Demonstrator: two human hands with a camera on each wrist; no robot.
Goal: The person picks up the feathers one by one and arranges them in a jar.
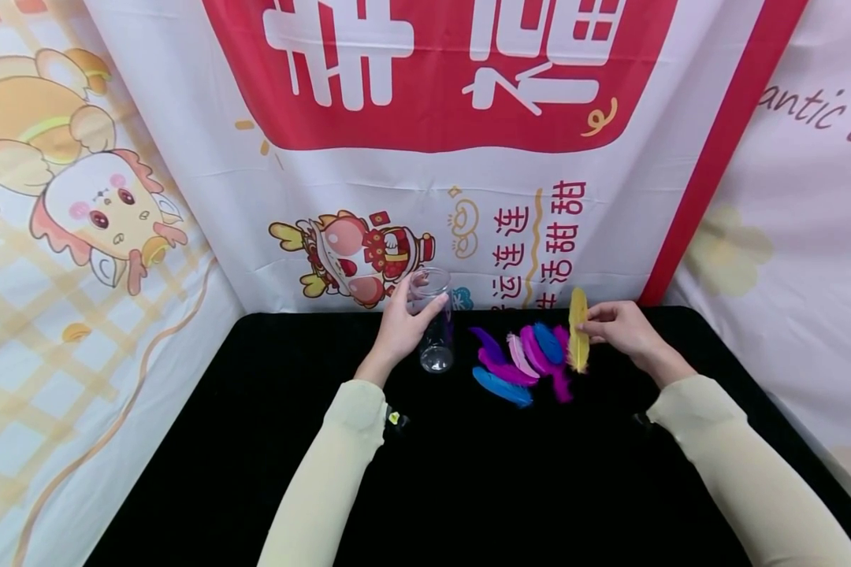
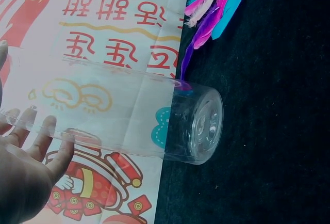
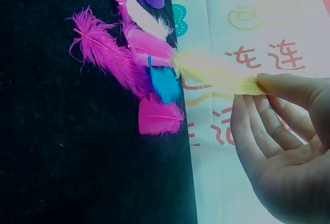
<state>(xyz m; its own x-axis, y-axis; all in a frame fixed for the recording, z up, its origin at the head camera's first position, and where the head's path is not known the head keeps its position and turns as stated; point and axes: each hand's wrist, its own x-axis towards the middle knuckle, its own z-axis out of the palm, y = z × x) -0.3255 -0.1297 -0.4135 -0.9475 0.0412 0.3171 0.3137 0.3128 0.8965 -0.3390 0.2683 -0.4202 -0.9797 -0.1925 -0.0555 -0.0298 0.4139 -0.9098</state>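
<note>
Feather (image 1: 577, 343), yellow, held upright near the far edge of the desk (image 1: 525, 488), pinched by the right hand (image 1: 624, 331); left, past loose feathers (image 1: 521, 354), the left hand (image 1: 399, 327) grips an upright clear cup (image 1: 437, 339).

Clear cup (image 1: 437, 340) upright, apparently plastic; yellow feather (image 1: 577, 340) pinched.

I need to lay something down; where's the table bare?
The widest bare patch of black table lies between the left sleeve and right sleeve, nearer than the loose feathers. Another runs from the left sleeve to the table's left edge. It's crowded between the clear cup and right hand, where the loose feathers overlap.
</note>
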